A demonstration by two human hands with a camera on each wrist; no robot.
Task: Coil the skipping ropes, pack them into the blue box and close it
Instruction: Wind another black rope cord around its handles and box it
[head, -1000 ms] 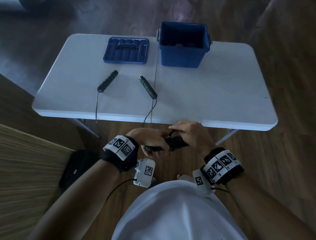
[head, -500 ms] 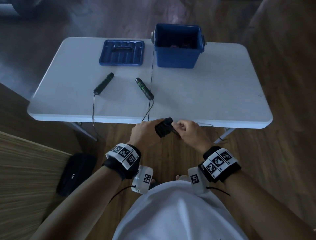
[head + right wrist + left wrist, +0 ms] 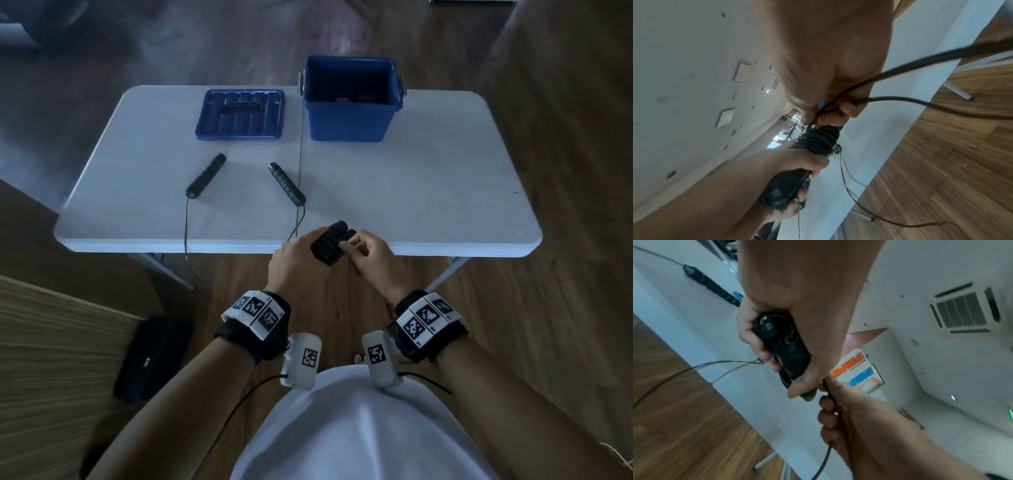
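- The left hand [image 3: 297,257] has its grip wrapped round a pair of black handles [image 3: 328,244], held together as a core for winding.
- The right hand [image 3: 374,261] pinches the cord [image 3: 898,99], feeding it on.
- Second rope's handles [image 3: 287,183] lie on the white worktop [image 3: 428,192]; blue box [image 3: 350,113] stands open at the far edge, lid [image 3: 240,115] left of it. Wood floor.

On the table [image 3: 428,192], the lid [image 3: 240,114] lies left of the box [image 3: 351,116], both at the far edge. Two rope handles [image 3: 206,175] [image 3: 287,184] lie nearer, in front of the lid.
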